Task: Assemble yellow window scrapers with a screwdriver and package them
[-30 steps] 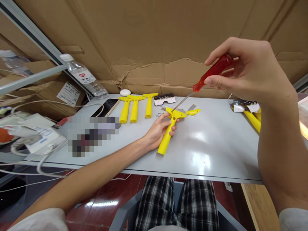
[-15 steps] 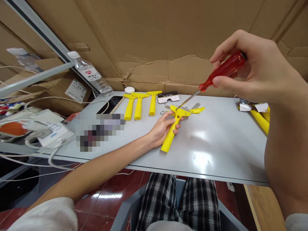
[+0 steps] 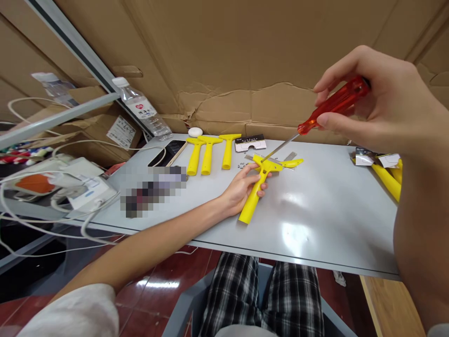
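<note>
My left hand [image 3: 242, 191] is closed around the neck of a yellow scraper [image 3: 253, 199], its handle angled down toward me. Raised at the right, my right hand [image 3: 375, 100] grips the red handle of a screwdriver [image 3: 331, 106]. The screwdriver's shaft slants down to the left, its tip at the scraper's head. Behind that head lie thin metal blades [image 3: 290, 157], a yellow piece [image 3: 293, 163] and small screws [image 3: 242, 165]. Three more yellow scraper bodies [image 3: 207, 159] rest farther back on the grey table [image 3: 326, 206].
A black-and-white card [image 3: 249, 143] lies behind the scrapers. At left are a phone [image 3: 168, 153], a blurred-out patch, white cables and a power strip [image 3: 91, 193]. A plastic bottle [image 3: 143, 110] leans by the frame. Packaged yellow scrapers [image 3: 386, 180] lie at right, partly behind my forearm.
The whole view has shifted slightly, so things appear a little farther right. Both hands keep their hold, and the screwdriver tip stays at the scraper's head.
</note>
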